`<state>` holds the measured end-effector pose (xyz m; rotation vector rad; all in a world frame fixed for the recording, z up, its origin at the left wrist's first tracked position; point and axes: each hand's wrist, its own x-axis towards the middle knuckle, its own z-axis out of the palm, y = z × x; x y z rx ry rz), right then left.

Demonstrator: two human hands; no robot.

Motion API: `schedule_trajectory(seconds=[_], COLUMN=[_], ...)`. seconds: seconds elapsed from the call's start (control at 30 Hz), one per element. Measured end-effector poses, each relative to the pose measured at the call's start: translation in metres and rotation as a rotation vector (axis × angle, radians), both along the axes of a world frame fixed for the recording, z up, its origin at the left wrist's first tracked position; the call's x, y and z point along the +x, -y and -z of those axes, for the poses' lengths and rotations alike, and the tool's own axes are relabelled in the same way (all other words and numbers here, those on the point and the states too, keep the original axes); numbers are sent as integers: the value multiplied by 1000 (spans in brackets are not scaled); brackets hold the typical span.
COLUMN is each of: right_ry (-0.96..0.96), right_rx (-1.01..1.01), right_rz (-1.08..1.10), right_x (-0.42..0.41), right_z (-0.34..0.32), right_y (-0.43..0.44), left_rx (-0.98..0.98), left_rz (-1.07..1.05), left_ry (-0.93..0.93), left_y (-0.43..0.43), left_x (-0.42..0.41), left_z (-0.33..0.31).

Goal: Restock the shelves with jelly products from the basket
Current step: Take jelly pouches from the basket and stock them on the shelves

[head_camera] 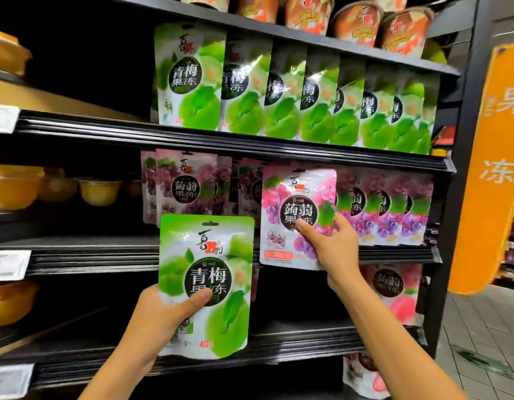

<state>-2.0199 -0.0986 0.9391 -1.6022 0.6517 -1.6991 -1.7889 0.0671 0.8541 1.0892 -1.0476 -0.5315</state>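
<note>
while the right hand [333, 243] is up at the middle shelf [400, 255]: thumb on the face, fingers round the side, clamped on the grape pouch [296, 197], held upright and face-out over the shelf's front edge, likely to slot into the grape row [394, 209]
left hand [163, 310]: thumb and fingers clamped on the green plum pouch [206, 255], held lower, probably meant for the green row [279, 90] on the shelf above
writing: grape pouch 蒟蒻果冻, "jǔ ruò"; plum pouch 青梅果冻, red "40"; orange sign [498, 168] 果冻
basket: not in view
</note>
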Motion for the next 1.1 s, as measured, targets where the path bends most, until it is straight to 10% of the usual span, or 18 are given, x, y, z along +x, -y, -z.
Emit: schedule_trajectory(seconds=[1.1], right_ry=[-616], right_rx=[-78], right_rz=[281], right_x=[5], right_z=[-3], right_y=[20], left_rx=[8], left_rz=[-64], left_ry=[-7], left_y=[-6], left_x=[-10], left_z=[13])
